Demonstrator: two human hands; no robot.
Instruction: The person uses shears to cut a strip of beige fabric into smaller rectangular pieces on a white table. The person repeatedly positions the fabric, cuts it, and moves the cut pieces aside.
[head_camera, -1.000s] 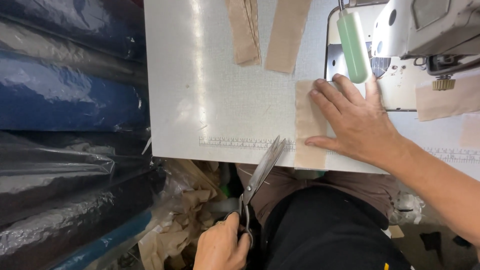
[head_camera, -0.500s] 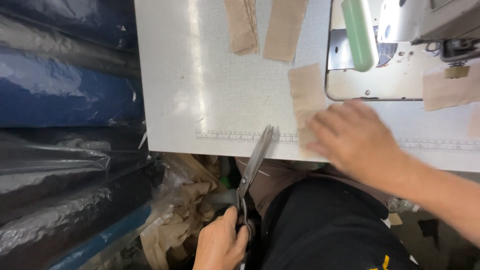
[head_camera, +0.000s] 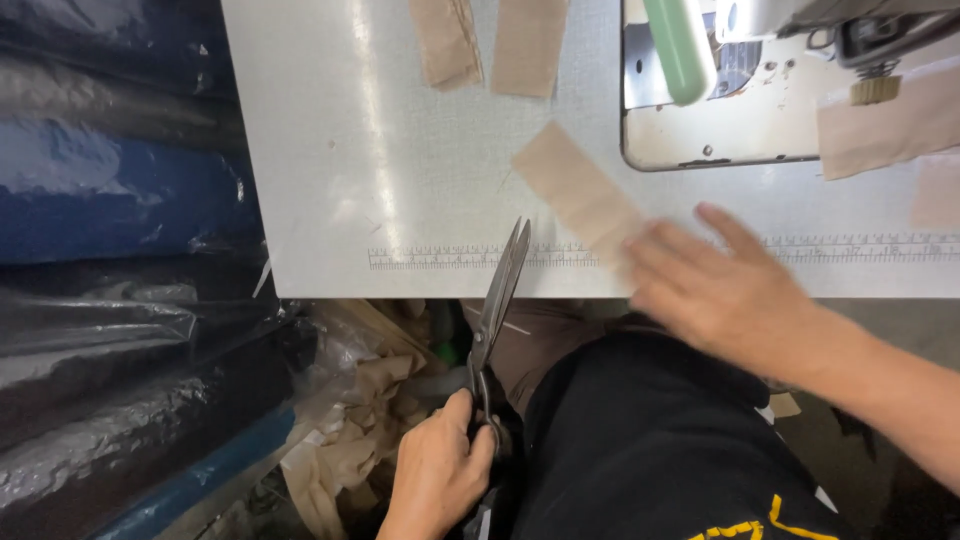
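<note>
My left hand grips the handles of long metal scissors below the table's near edge; the closed blades point up over the printed ruler strip. My right hand, blurred by motion, has its fingers spread and touches the near end of a tan fabric strip that lies at an angle on the white table. Whether the fingers pinch the strip I cannot tell.
Two more tan strips lie at the table's far edge. A sewing machine bed with a green cylinder sits at the right, tan cloth beside it. Wrapped fabric rolls stack on the left; paper scraps lie below.
My right hand slid back toward the table's near edge, and the tan strip under it has turned to lie diagonally. The scissors in my left hand stayed about where they were.
</note>
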